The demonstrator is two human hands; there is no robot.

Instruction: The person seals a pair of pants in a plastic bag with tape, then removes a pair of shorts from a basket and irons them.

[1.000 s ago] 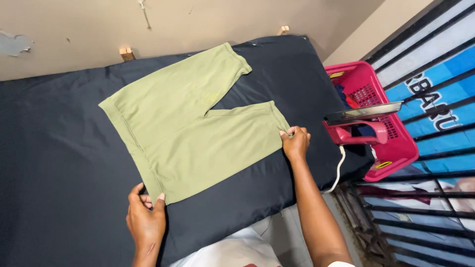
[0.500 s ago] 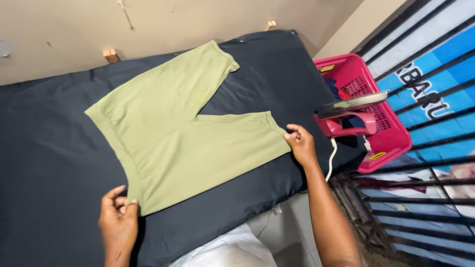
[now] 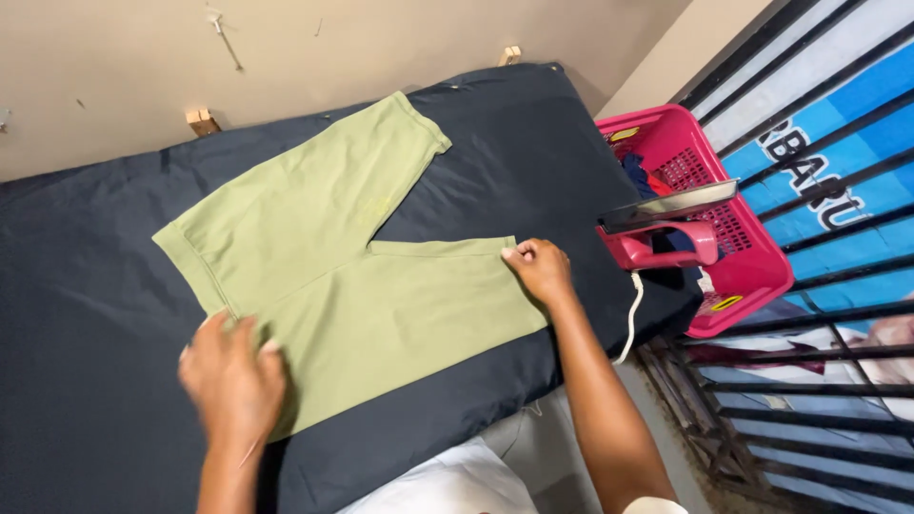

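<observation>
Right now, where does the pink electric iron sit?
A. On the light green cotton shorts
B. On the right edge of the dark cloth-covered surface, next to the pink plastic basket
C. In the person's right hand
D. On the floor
B: the pink electric iron stands at the edge of the dark cloth-covered surface, beside the pink plastic basket, clear of the shorts and both hands.

Ironing surface (image 3: 533, 143): flat, padded, covered in dark navy cloth, set against a beige wall; on it, one pair of light green shorts (image 3: 352, 276), spread flat, legs apart, waistband toward the left; one pink iron (image 3: 666, 233), standing on its heel at the right edge, soleplate uppermost, white cord (image 3: 630, 319) trailing over the side.
</observation>
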